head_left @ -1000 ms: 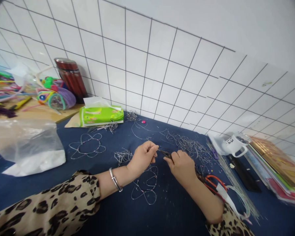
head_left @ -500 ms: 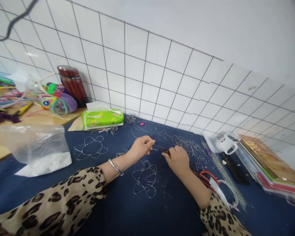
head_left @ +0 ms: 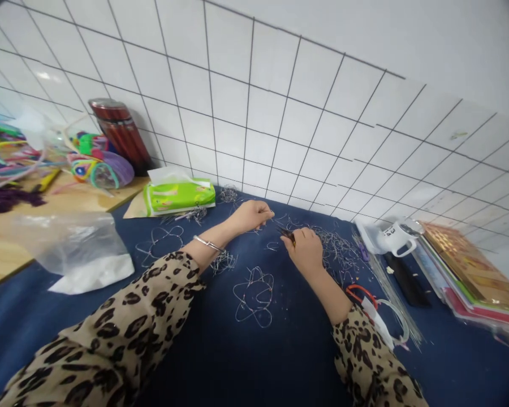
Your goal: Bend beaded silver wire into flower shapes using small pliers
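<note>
My left hand (head_left: 253,217) is closed in a pinch over the far part of the blue cloth, at what looks like a thin wire; its length is hard to make out. In my right hand (head_left: 306,249) is a pair of pliers (head_left: 287,233), dark jaws pointing left toward my left fingertips, apart from them. A short bent piece of wire (head_left: 272,246) lies below, between the hands. Nearer to me is a flower-shaped wire piece (head_left: 254,297) with small beads. Another wire flower (head_left: 163,244) lies left of my left forearm, partly covered by it.
Tangled wire scraps (head_left: 335,246) lie beyond my right hand. A green tissue pack (head_left: 178,195), a plastic bag (head_left: 89,249) and a red flask (head_left: 121,135) stand left. To the right are orange-handled scissors (head_left: 360,294), a white mug (head_left: 401,236) and a stack of books (head_left: 470,271).
My left hand has moved farther away toward the wall, and away from the pliers. My right hand stays round the pliers. The bent wire piece now lies in plain view below. The camera view has shifted slightly.
</note>
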`<state>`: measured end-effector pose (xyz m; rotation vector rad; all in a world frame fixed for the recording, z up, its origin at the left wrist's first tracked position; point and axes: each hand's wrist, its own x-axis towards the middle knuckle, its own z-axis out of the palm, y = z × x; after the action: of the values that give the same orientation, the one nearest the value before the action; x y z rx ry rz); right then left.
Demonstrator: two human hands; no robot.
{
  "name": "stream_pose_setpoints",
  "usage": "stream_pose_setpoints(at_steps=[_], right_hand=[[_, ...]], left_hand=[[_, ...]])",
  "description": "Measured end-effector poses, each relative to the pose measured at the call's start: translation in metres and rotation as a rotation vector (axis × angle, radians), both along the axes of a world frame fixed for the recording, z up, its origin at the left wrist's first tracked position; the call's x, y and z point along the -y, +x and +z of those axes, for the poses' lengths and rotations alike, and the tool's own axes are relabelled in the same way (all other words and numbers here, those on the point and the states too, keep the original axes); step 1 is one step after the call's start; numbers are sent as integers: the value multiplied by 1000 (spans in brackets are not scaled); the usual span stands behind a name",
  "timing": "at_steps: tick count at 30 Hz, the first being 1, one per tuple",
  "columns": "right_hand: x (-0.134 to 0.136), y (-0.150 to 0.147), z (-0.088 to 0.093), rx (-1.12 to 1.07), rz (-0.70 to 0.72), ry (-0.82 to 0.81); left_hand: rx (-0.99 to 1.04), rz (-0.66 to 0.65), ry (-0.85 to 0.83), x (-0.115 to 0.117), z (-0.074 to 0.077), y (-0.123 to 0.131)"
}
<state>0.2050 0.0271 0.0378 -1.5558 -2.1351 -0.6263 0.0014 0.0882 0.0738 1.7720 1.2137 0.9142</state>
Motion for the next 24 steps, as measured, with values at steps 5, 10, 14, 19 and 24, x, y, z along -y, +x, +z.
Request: stream_pose_setpoints(at_steps=[5,10,14,19,24], right_hand=[[-5,11,-21,1,-43,-27],[-5,12,-34,46,-45,-65],[-5,9,-34,68,-41,-53],[-8,11,-36,71,-78,-34],[-9,12,-38,78,-78,-46]], left_hand=[[-54,-51,10,-9,-16,19],[-90,-72,-24,-10,-39,25],[-89,-46,-32,-10,-45,24],[-95,-29,-32,-9,-46,26],[-106,-27,-31,-7,-45,26]])
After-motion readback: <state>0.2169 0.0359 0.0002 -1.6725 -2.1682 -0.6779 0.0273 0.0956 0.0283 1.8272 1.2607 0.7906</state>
